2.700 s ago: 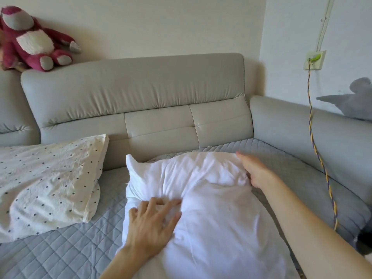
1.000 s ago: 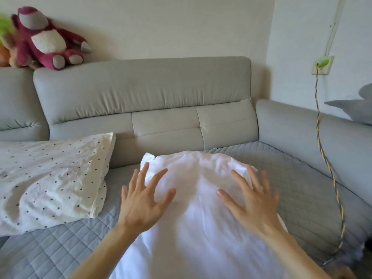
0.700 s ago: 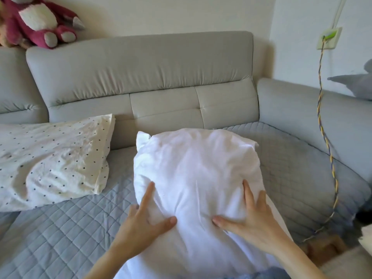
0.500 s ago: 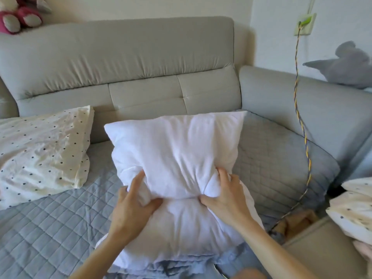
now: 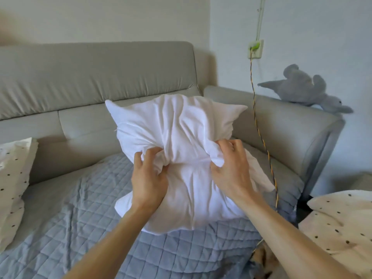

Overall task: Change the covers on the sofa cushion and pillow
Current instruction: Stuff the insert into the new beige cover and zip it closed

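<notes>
Left hand (image 5: 148,176) and right hand (image 5: 231,168) bunch the white pillow (image 5: 177,137) mid-height, lifted for re-covering; next, a cover must be fetched

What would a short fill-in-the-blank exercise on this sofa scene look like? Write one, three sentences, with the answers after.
1. Both hands, the left hand and the right hand, are bunching up the ____ pillow.
2. The grey plush toy lies on top of the sofa's ____.
3. The quilted cover on the sofa seat is ____ in colour.

Missing words: white; armrest; grey
</notes>
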### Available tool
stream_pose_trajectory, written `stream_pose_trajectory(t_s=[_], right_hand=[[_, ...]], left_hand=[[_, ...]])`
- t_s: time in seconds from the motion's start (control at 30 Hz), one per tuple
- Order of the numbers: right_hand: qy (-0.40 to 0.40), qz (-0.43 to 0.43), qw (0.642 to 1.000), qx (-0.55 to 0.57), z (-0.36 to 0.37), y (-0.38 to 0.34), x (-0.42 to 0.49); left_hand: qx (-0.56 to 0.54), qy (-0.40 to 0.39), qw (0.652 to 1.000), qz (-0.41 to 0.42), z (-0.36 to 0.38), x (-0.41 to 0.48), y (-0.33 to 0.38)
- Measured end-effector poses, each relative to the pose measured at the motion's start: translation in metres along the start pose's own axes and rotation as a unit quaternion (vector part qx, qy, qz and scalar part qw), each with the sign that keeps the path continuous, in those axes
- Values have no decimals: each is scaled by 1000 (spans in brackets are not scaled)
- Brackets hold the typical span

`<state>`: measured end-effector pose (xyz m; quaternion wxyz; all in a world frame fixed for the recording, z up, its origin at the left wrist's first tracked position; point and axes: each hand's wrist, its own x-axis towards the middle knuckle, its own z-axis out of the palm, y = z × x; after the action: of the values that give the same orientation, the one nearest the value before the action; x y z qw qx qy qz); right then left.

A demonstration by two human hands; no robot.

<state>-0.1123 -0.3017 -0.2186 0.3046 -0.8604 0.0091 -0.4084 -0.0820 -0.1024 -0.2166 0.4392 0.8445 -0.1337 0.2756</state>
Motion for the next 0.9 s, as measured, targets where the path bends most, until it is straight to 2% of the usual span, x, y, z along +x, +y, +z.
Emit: stream_pose_trajectory(t_s=[0.33, 0.43, 0.5, 0.57, 0.63, 0.67, 0.73, 0.8, 0.87, 0.9], right_hand=[[57, -21, 996, -66, 55, 147, 113], [67, -16, 996, -62, 87, 176, 147], [63, -1, 993, -101, 108, 194, 162], [21, 47, 986, -162, 123, 209, 165], [-35, 124, 974, -184, 129, 216, 157], [-36, 134, 973, -187, 129, 215, 149], [-21, 83, 979, -185, 125, 204, 128], [-122, 54, 974, -186, 122, 192, 112], [-250, 94, 944, -192, 114, 187, 102], [-271, 112, 938, -187, 107, 185, 100]], left_hand=[[-30, 19, 999, 39, 178, 108, -10], [-47, 39, 998, 21, 215, 146, -28], [-42, 49, 998, 15, 235, 159, -45], [22, 9, 999, -24, 248, 162, -65], [123, -92, 981, -116, 250, 161, -85], [147, -138, 969, -142, 246, 160, -93], [139, -175, 963, -149, 233, 158, -101], [110, -178, 967, -147, 224, 150, -97], [93, -177, 969, -148, 219, 129, -86], [97, -173, 971, -135, 217, 113, -79]])
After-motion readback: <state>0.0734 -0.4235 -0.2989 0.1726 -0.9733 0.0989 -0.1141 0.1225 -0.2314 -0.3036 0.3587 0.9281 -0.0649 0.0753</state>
